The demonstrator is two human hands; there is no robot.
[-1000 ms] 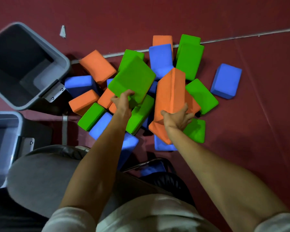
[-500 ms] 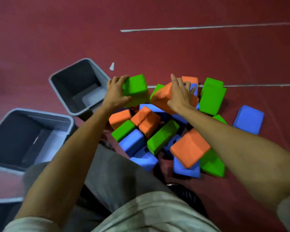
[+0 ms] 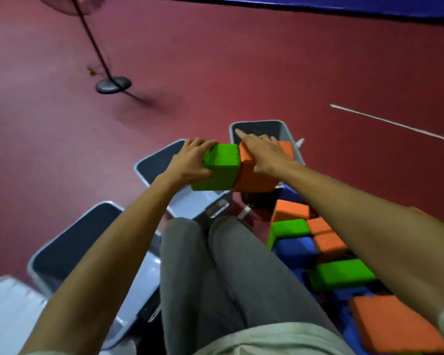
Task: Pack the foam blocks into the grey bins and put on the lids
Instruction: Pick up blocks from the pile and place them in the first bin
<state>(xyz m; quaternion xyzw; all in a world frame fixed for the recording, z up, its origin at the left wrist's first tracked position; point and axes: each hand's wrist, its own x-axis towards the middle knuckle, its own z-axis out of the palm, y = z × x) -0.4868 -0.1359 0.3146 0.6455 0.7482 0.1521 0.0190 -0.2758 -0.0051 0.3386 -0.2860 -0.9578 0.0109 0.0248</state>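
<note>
My left hand grips a green foam block from its left side. My right hand lies over the top of an orange foam block, fingers wrapped over its far edge. The two blocks are pressed side by side and held up over the gap between two grey bins, the middle bin and the far bin. A third grey bin stands nearer on the left. The pile of orange, green and blue foam blocks lies on the floor at the right.
My legs in grey trousers reach forward between the bins and the pile. A pale grey lid or bin edge shows at the bottom left. A stand with a round black base is on the red floor farther off. A white line crosses the floor at right.
Both hands have lifted their blocks off the pile and carried them left, over the bins. The view has swung left and up, so the pile now lies at the lower right.
</note>
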